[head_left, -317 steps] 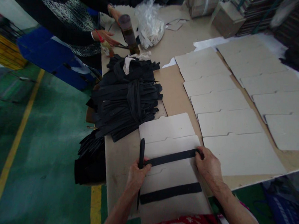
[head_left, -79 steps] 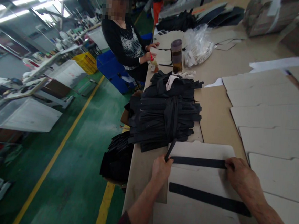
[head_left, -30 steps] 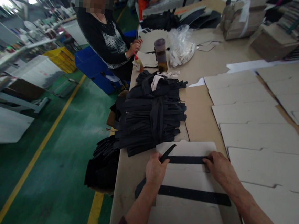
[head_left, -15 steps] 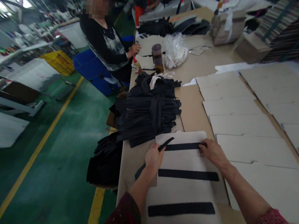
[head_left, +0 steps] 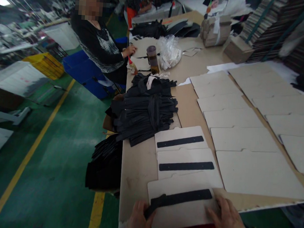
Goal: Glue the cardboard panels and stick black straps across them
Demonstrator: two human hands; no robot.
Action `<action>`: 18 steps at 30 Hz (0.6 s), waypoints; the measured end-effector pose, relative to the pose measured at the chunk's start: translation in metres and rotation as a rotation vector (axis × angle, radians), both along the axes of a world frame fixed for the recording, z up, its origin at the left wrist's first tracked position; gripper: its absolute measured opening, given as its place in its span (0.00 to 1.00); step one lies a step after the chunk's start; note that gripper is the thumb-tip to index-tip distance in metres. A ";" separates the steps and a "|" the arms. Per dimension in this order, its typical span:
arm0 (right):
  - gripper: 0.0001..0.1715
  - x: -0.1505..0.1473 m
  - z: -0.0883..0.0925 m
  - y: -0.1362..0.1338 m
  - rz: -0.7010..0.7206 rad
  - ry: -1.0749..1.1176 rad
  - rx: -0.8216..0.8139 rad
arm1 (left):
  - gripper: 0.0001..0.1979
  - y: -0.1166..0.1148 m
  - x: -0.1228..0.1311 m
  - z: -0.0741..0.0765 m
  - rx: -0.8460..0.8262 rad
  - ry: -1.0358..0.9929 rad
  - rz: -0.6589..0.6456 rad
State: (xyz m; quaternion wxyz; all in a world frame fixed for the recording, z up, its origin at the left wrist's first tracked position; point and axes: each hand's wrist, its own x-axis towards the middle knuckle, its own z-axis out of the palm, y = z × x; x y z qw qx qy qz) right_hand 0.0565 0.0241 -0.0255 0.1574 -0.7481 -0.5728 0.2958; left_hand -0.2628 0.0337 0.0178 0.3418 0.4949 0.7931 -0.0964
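Observation:
Three overlapping beige boards lie at the table's near edge, each with a black strip across it. On the nearest board (head_left: 183, 215) rests a black strip (head_left: 187, 197). My left hand (head_left: 139, 220) is at that board's left edge, fingers closed round a dark strip piece whose end shows by the thumb. My right hand (head_left: 229, 220) is at the board's right corner, its fingers apart and touching the board. Farther up are the middle strip (head_left: 187, 166) and the far strip (head_left: 180, 142), both flat on their boards.
A heap of black strips (head_left: 144, 113) lies beyond, with a bottle (head_left: 153, 59) and a plastic bag (head_left: 170, 52) behind it. Rows of beige boards (head_left: 258, 171) cover the right side. A person (head_left: 102, 43) stands at the far left edge, beside blue bins (head_left: 85, 72).
Both hands have moved from the farthest board down to the nearest one, and my right hand has opened. The far strip now lies flat, uncovered. The view has shifted slightly.

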 end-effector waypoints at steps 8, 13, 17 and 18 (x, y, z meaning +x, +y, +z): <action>0.18 -0.013 0.024 0.002 -0.148 0.283 -0.307 | 0.06 -0.008 0.006 -0.017 0.032 -0.258 0.375; 0.23 -0.015 0.054 0.022 -0.067 0.564 -0.232 | 0.11 -0.013 0.000 -0.004 0.106 -0.379 0.513; 0.31 0.001 0.046 0.050 -0.248 0.497 -0.235 | 0.13 0.021 0.009 0.008 0.243 -0.424 0.416; 0.33 0.006 0.040 0.058 -0.273 0.420 -0.247 | 0.11 0.036 0.013 0.008 0.287 -0.433 0.359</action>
